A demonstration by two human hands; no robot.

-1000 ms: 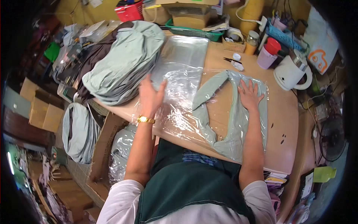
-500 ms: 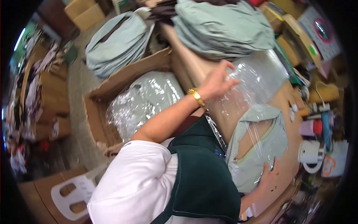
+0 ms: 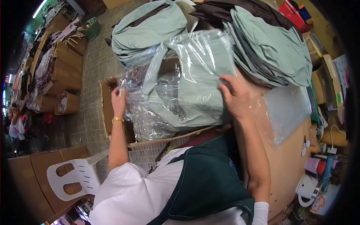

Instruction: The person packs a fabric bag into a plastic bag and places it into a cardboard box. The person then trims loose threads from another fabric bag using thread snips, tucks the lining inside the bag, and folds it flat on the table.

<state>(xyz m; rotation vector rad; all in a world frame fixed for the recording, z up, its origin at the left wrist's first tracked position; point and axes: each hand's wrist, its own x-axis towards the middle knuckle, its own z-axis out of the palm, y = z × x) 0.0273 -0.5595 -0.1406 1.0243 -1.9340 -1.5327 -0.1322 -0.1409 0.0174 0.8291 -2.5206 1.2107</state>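
Observation:
A folded pale green cloth item (image 3: 202, 71), with a gap through its middle, lies inside a clear plastic bag (image 3: 140, 88). It is held over the open cardboard box (image 3: 107, 108). My left hand (image 3: 119, 102), with a gold-coloured bracelet at the wrist, pinches the bag's left edge. At the opposite side, my right hand (image 3: 237, 98) grips the bagged cloth with bent fingers and thumb. More shiny clear plastic shows in the box beneath it. The exact kind of cloth item cannot be made out.
Piles of green cloth (image 3: 150, 26) and green and dark cloth (image 3: 270, 48) stand beyond. Flat clear bags (image 3: 287, 108) lie on the table (image 3: 285, 180) at right. A white plastic chair (image 3: 67, 178) and cartons (image 3: 63, 71) stand left; a white kettle (image 3: 305, 186) is at the right edge.
The bagged green cloth has gone from the table to above the box on the left. My left hand has come onto the bag's left edge, my right hand onto its right side.

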